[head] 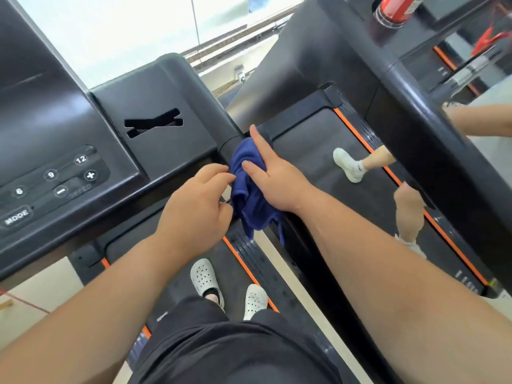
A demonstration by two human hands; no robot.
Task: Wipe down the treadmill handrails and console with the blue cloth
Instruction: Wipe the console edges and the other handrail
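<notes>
Now wiping the right handrail where it meets the console.

Draped over the handrail, just right of the console, the blue cloth sits bunched with a tail hanging below the rail. The right hand presses it flat, fingers spread rather than curled round it; the left hand pinches the cloth's near edge. Judging by this, the handrail step is in hand; next the cloth likely needs dragging along the rail, then across the console buttons.
</notes>
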